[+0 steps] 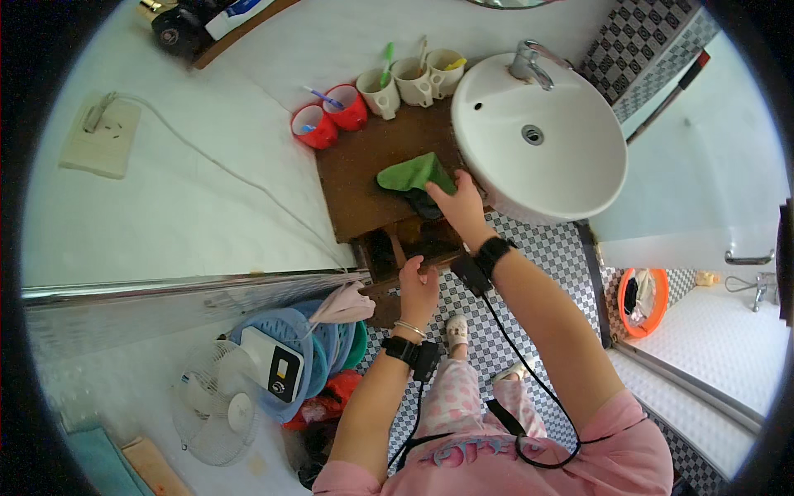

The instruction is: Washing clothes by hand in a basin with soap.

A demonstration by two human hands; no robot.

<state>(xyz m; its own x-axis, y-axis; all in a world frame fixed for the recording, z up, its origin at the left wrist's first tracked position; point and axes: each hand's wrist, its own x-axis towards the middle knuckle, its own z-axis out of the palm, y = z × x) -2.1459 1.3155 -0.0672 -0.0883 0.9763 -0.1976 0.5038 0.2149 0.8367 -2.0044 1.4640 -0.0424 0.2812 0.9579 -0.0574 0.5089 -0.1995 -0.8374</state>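
A green cloth (410,173) lies bunched on the brown wooden counter (355,208), with a dark, crumpled item (424,203) under its front edge. My right hand (458,199) touches the cloth's right end, thumb and fingers around its edge; how firmly it is gripped is hard to tell. Lower down, my left hand (420,290) is raised before the open drawer (397,248) or compartment under the counter, its fingers slightly curled and apart, holding nothing visible. The inside of that compartment is dark, and its contents cannot be made out.
Right of the counter is a white washbasin (558,167) with a chrome faucet (531,65). Red cups (315,127) and cream mugs (379,93) holding toothbrushes line the wall. Blue plastic baskets (273,397) and a fan (217,403) stand at lower left. A cable hangs from each wrist band.
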